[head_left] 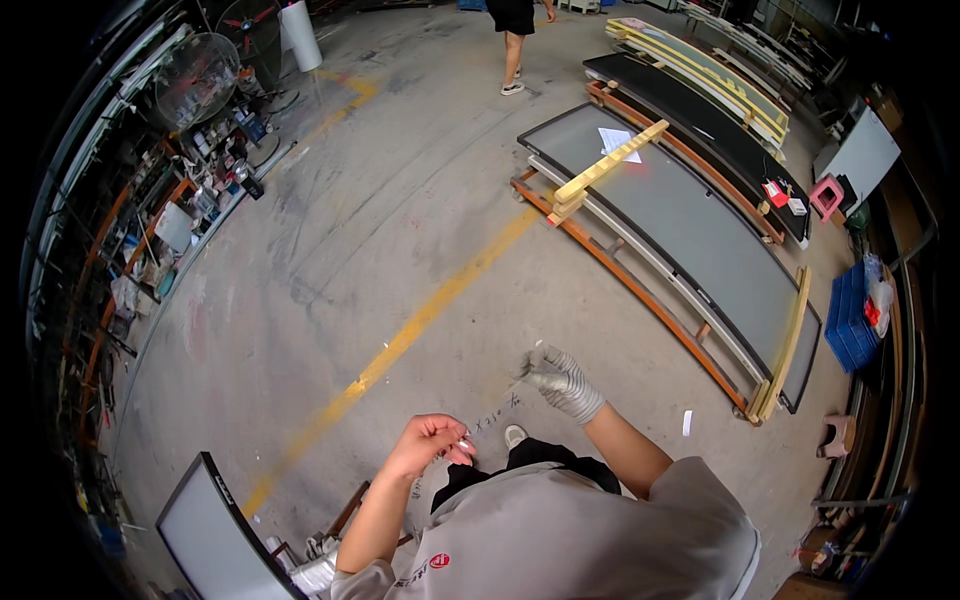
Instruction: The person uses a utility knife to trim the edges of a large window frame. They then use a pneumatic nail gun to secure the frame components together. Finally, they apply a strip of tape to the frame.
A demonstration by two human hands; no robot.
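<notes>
My bare left hand is held in front of my body, its fingers curled and pinched together. A small pale, shiny bit shows at its fingertips, too small to name. To the right and a little farther forward is my right hand, in a grey striped work glove. Its fingers are bent together, with a tiny white speck by the tips; what they hold, if anything, is unclear. Between the hands runs dark handwriting; I cannot tell whether it is on the floor or on a clear sheet.
Framed grey panels lie on an orange wheeled rack at right, topped by wooden battens. Another framed panel leans at lower left. Cluttered shelves line the left. A person walks at the far side.
</notes>
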